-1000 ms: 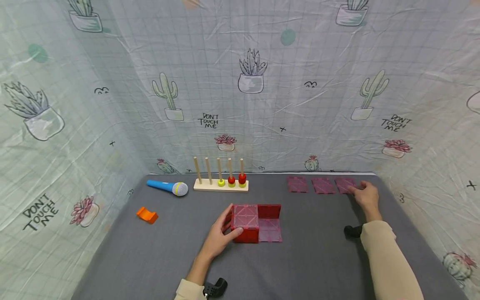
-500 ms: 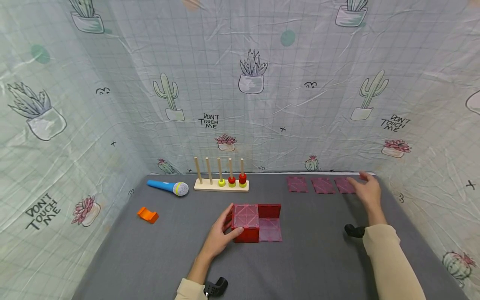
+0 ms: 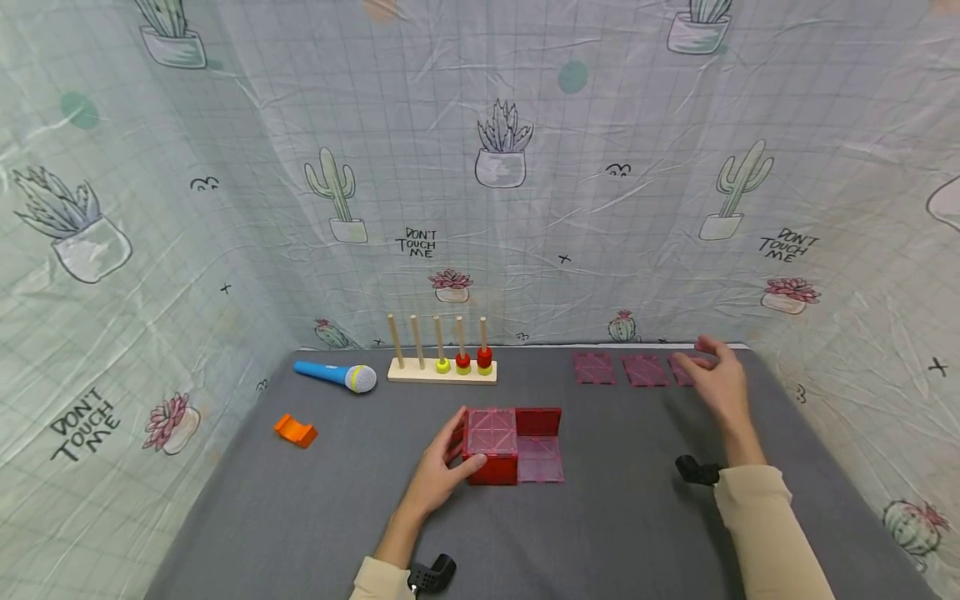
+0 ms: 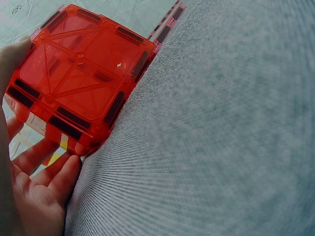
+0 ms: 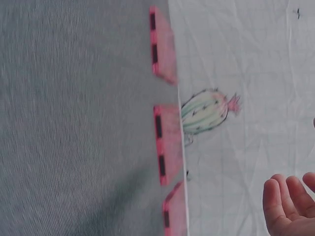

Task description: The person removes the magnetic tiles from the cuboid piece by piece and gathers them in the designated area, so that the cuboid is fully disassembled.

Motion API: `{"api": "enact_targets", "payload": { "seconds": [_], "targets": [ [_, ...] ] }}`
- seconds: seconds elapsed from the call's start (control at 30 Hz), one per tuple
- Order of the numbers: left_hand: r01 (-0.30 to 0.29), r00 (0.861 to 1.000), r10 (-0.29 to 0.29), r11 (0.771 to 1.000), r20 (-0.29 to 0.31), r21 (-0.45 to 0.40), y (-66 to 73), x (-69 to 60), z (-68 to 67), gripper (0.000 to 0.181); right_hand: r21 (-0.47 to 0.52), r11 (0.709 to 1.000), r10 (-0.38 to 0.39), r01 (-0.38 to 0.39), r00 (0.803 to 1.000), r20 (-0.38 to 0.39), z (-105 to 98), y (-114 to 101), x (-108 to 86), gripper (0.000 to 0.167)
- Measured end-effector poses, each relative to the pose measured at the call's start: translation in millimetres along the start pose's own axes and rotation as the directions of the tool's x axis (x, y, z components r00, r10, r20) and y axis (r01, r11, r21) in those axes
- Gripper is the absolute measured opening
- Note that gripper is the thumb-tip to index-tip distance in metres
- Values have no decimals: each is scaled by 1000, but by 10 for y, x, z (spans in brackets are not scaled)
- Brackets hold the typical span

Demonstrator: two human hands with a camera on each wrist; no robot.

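Observation:
A cube of clear red magnetic tiles (image 3: 491,432) stands on the grey table, joined on its right to a flat tile (image 3: 540,460) and an upright one (image 3: 538,422) behind that. My left hand (image 3: 433,477) holds the cube at its left side, thumb on the near face, fingers around the side; the left wrist view shows the cube's red face (image 4: 83,69) close up. At the back right, my right hand (image 3: 722,387) hovers with nothing in it, fingers apart, partly covering the rightmost flat magnetic tile (image 3: 681,378).
Two more flat tiles, one on the left (image 3: 595,368) and one in the middle (image 3: 645,371), complete that back row. Further left stand a wooden peg stacker (image 3: 442,375) with coloured rings, a blue toy microphone (image 3: 333,373) and an orange curved block (image 3: 296,430). A printed cloth (image 3: 555,275) hangs behind.
My right hand has lifted off the rightmost tile and shifted a little left above it. The left hand and the cube have stayed put.

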State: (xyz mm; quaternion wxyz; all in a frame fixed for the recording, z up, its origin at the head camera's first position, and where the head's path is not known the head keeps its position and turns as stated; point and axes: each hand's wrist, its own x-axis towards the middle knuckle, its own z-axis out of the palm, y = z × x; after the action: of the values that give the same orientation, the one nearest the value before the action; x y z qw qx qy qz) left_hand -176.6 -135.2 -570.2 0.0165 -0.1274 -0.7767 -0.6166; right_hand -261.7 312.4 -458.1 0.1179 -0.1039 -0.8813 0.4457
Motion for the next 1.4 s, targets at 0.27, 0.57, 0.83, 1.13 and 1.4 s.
{"api": "enact_targets", "payload": {
  "seconds": [0.27, 0.57, 0.83, 1.13, 1.4],
  "targets": [
    [4, 1000, -4, 1000, -2, 10, 12, -1, 1, 80, 29, 997, -71, 71, 997, 21, 125, -123, -190, 76],
    [-9, 1000, 9, 1000, -5, 4, 2, 2, 3, 78, 131, 985, -119, 113, 992, 35, 276, -237, -404, 71],
    [-7, 1000, 8, 1000, -5, 21, 21, -5, 0, 79, 208, 968, -155, 137, 985, 72, 455, -256, -551, 70],
    [12, 1000, -12, 1000, -7, 17, 30, -4, -2, 79, 258, 956, -175, 136, 975, 134, 719, -281, -714, 69],
    [17, 1000, -17, 1000, -7, 6, 27, 1, 4, 78, 334, 933, -206, 130, 958, 201, 957, -236, -850, 65]
  ]
}}
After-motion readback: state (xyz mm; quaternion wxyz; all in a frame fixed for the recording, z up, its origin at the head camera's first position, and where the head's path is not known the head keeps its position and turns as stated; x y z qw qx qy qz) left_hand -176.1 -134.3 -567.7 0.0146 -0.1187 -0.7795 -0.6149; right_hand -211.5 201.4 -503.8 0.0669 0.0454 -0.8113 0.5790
